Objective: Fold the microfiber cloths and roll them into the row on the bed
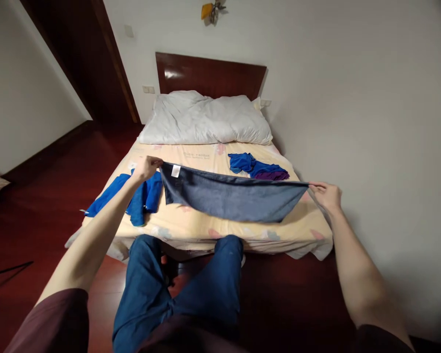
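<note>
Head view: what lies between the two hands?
Gray-blue cloth, stretched from left hand to right hand, white tag near the left one; shown in the head view.

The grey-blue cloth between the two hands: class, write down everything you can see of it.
The grey-blue cloth looks like thin, soft woven fabric, with a small white label near its left end. The left hand pinches one upper corner and the right hand the other. It is stretched wide, its top edge nearly straight, sloping slightly down to the right; the lower edge hangs in a curve over the bed. Whether it touches the bed is unclear.
</note>
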Motion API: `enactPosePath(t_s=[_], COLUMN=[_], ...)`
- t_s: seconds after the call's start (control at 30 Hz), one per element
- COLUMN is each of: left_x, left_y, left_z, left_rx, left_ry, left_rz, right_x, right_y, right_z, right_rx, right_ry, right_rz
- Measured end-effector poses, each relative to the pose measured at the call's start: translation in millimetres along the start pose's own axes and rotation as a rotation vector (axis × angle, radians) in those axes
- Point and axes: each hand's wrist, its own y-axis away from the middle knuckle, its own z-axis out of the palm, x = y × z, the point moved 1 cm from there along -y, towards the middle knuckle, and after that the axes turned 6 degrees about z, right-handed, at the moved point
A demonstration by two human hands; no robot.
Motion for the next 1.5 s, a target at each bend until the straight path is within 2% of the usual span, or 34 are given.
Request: enactPosePath(t_s=[0.1, 0.17, 0.3, 0.43, 0.5, 0.6, 0.67, 0.73, 0.9, 1.1, 1.27, 1.33, 1.4, 1.5], left_x=[1.3, -7.3, -48.7, -104.6, -128.1, -150.9, -157.6, -158.2, -147.8, -149.1, -148.6, -140.4, -126.1, -97.1], left_y=[12.9, 32.0, 83.2, 136.1, 158.3, 182.1, 191.6, 197.4, 209.4, 231.7, 243.4, 239.7, 228.4, 197.4], left_z=[4.2, 13.9, 53.6, 109.5, 133.7, 155.2, 159.3, 157.9, 149.1, 148.8, 148.6, 148.9, 154.3, 182.1], left_rx=[0.211, 0.230, 0.059, -0.238, -0.337, -0.364, -0.343, -0.336, -0.360, -0.379, -0.446, -0.466, -0.443, -0.388], left_ry=[-0.036, -0.030, -0.018, -0.066, -0.122, -0.187, -0.206, -0.197, -0.220, -0.216, -0.232, -0.276, -0.308, -0.305], left_rz=[0.109, 0.171, 0.200, 0.138, 0.102, 0.018, -0.054, -0.056, 0.175, 0.229, 0.249, 0.263, 0.281, 0.302], right_x=[12.9, 31.5, 82.9, 134.7, 157.0, 184.4, 196.8, 203.5, 203.1, 194.9, 173.5, 153.7, 126.4, 78.7], right_y=[-0.5, 8.2, 42.2, 87.2, 109.0, 134.1, 143.9, 149.1, 159.1, 182.7, 192.5, 190.3, 186.2, 181.3], right_z=[13.4, 26.9, 67.6, 114.5, 132.4, 146.0, 147.4, 144.8, 129.3, 115.3, 114.4, 120.7, 138.1, 193.1], right_rx=[0.065, 0.071, -0.006, -0.094, -0.164, -0.230, -0.242, -0.244, -0.240, -0.243, -0.290, -0.288, -0.264, -0.275], right_ry=[-0.165, -0.189, -0.139, -0.014, 0.103, 0.280, 0.367, 0.424, 0.506, 0.575, 0.725, 0.759, 0.710, 0.527], right_rz=[-0.097, -0.165, -0.172, -0.084, -0.059, 0.012, 0.035, 0.004, -0.101, -0.156, -0.069, -0.059, -0.117, -0.276])
